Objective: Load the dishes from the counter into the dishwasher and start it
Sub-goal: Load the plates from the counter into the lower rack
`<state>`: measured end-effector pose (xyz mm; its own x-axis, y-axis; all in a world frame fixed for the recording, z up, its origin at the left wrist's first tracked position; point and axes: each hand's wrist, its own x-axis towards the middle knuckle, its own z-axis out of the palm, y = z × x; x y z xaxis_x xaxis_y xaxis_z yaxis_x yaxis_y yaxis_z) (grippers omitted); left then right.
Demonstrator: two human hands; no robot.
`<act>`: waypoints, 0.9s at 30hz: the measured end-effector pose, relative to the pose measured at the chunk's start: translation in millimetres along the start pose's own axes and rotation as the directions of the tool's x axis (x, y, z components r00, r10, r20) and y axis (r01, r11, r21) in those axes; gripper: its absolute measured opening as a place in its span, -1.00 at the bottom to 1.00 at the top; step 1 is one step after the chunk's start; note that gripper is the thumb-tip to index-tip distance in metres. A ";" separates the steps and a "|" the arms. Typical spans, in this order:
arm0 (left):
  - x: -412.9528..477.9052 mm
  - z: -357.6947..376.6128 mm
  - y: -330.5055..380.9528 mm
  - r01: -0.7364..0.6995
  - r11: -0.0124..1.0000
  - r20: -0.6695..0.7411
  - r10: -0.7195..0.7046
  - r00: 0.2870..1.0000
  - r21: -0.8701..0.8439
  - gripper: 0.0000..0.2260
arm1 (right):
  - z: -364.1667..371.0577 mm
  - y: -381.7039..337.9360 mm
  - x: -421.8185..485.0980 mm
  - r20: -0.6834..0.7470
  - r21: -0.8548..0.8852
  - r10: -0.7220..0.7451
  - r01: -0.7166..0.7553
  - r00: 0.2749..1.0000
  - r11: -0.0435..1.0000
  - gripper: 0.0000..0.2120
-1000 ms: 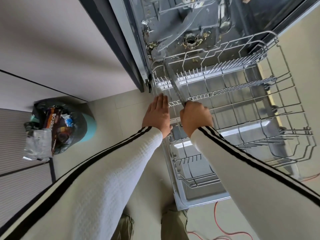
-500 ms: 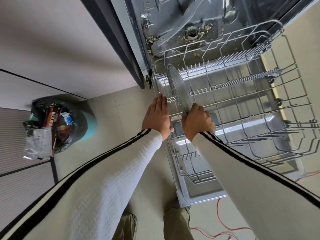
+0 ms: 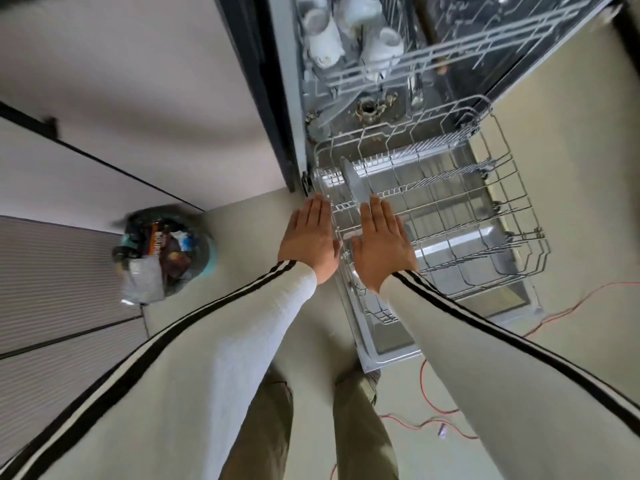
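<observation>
Two hands hang flat and empty over the near left corner of the pulled-out lower rack. Far left on the floor, a bin stuffed with wrappers sits against the cupboard front. Next comes the left hand, fingers straight and together, palm down, gripping nothing; it floats over the floor just beside the rack's left rim, and whether its fingertips touch the wire cannot be told. A narrow gap separates it from the right hand, equally spread flat and holding nothing, which hovers above the rack's wires. Just beyond the right hand's fingertips, a plate stands on edge among the rack's prongs at the left end, close to the hand yet apparently free of it. Farther right the rack is bare wire over the lowered door. Above, in the upper rack, white cups lie upturned. An orange cable trails across the floor at right.
</observation>
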<state>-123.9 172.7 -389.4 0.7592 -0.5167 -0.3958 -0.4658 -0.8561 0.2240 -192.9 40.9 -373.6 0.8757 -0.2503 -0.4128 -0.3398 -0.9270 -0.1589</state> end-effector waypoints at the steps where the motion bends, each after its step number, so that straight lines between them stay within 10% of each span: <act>1: -14.3 -22.2 -7.4 -0.015 1.000 -0.026 0.015 1.000 0.019 -0.34 | -17.7 -11.8 -9.5 -0.002 -0.015 -0.010 0.010 1.000 1.000 -0.39; 11: -154.9 -212.2 -150.1 -0.016 0.994 -0.124 0.030 0.992 0.110 -0.35 | -161.1 -221.3 -75.9 -0.130 -0.093 -0.173 0.162 0.976 0.982 -0.39; 27: -144.5 -388.7 -370.0 0.410 0.891 -0.368 -0.455 0.811 -0.197 -0.31 | -305.3 -499.4 65.4 -0.378 -0.119 -0.541 0.539 0.752 0.834 -0.47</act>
<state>115.5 558.6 -68.8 0.9949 -0.0349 -0.0950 -0.0140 -0.9771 0.2123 138.8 402.2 -47.5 0.9716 0.2074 0.1141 0.2300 -0.9410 -0.2483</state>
